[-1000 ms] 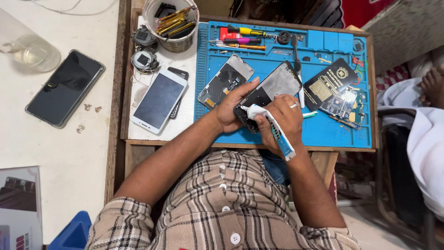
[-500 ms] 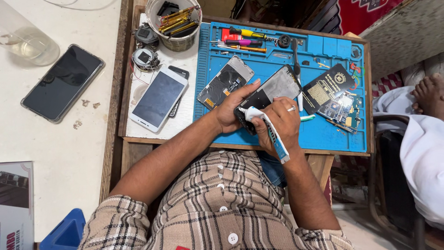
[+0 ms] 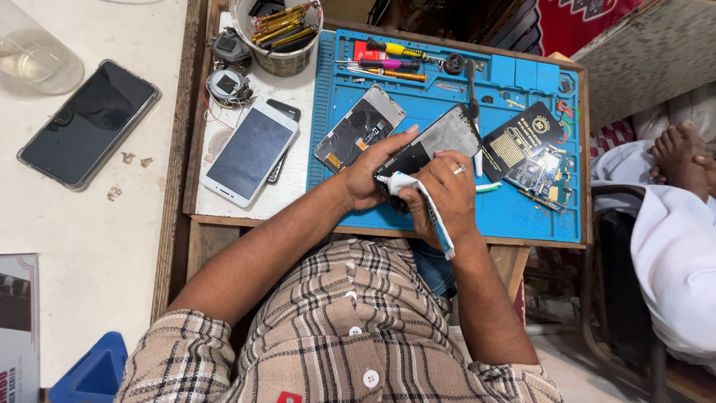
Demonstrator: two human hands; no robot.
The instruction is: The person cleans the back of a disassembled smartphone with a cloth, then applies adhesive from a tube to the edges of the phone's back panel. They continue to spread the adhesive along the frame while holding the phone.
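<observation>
the left hand (image 3: 369, 175) still grips the opened phone (image 3: 432, 145) over the blue work mat (image 3: 522, 216), while the right hand (image 3: 447, 198) stays clenched around a white glue tube (image 3: 418, 198). since a second ago the tube's tip has stayed at the phone's near edge, so gluing seems ongoing.

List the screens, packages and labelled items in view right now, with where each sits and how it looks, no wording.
Black phone: white table, far left, dark screen.
White phone: face up left of the blue mat, grey screen.
Phone panel: on the mat, held by left hand.
White-and-blue tube: in right hand.
Black card: mat's right, gold print.
</observation>
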